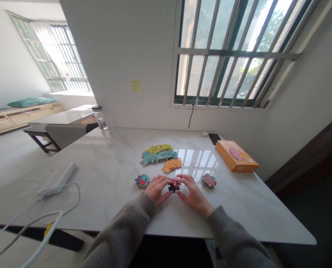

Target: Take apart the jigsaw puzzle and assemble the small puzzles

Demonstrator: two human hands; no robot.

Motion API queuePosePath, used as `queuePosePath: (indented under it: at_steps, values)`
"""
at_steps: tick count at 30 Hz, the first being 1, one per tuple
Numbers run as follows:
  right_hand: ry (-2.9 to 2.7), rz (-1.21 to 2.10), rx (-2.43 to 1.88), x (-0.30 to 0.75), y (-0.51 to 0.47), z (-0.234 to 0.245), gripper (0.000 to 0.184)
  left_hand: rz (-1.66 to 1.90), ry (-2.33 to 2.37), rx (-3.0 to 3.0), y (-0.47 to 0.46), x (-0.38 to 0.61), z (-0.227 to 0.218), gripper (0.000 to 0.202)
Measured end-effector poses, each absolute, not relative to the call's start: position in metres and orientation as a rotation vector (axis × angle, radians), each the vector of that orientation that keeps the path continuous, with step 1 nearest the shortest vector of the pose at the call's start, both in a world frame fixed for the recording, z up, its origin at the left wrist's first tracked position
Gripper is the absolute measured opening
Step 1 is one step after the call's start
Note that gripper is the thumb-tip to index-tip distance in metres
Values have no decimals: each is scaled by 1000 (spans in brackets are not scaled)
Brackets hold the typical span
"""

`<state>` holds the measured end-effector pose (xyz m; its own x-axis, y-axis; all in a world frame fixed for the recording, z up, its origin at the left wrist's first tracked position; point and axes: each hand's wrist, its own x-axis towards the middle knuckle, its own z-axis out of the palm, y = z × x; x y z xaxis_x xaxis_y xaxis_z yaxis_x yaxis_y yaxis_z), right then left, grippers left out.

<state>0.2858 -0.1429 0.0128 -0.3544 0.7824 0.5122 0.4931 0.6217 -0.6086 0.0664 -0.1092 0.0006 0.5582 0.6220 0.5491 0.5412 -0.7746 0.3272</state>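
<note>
Between my two hands is a small stack of puzzle pieces, red and white on its far part and dark navy on its near part. My left hand grips it from the left, with thumb and fingers bent round the edge. From the right, my right hand grips the same stack with its thumb and fingertips. Left of my left hand lies a pile of blue and red puzzle pieces. A pile with a brownish-pink piece on top sits right of my right hand.
Beyond my hands lie rows of teal puzzle pieces, yellow-green pieces and orange pieces. An orange box and a black phone are back right. A white power strip with cables lies left; a bottle stands back left.
</note>
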Motion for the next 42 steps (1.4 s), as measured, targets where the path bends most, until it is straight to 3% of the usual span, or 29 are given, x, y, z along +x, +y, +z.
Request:
queuePosePath:
  at_steps: [6, 14, 20, 26, 31, 36, 42]
  values:
    - [-1823, 801, -1056, 281, -139, 9, 31, 1158, 969, 2649, -109, 71, -7, 25]
    - [-1825, 805, -1080, 283, -136, 1, 31, 1012, 881, 2763, -110, 70, -13, 32]
    - [-1827, 891, -1049, 281, -137, 0, 40, 1076, 991, 2741, -113, 70, -7, 23]
    - [-1790, 840, -1060, 283, -134, -2, 40, 1071, 1000, 2747, -116, 71, -2, 22]
    - [-1854, 871, -1033, 283, -136, -3, 43, 1061, 869, 2802, -117, 71, -2, 35]
    - [-1861, 854, -1029, 284, -138, 0, 48, 1076, 863, 2776, -121, 71, 2, 22]
    - [-1887, 556, -1133, 289, -136, -3, 45, 1224, 1126, 2684, -110, 21, 16, 16]
